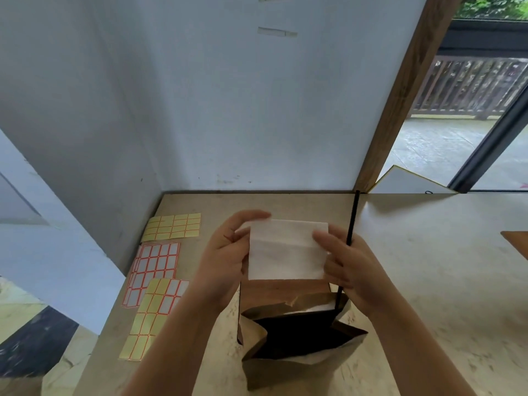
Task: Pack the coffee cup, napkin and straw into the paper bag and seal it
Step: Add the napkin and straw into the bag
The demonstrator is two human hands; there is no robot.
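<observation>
A folded white napkin (287, 250) is held up above the mouth of the brown paper bag (297, 332), which stands open on the table. My left hand (225, 258) pinches the napkin's left edge. My right hand (347, 264) pinches its right edge and also holds a thin black straw (352, 221) upright, its lower end reaching the bag's rim. The bag's inside is dark; something pale shows near its far wall, and I cannot make out the coffee cup.
Several sheets of red-bordered label stickers (155, 270) lie on the table left of the bag. The beige table (428, 267) meets a white wall at the back. A wooden post (400, 90) and an open doorway are at the right.
</observation>
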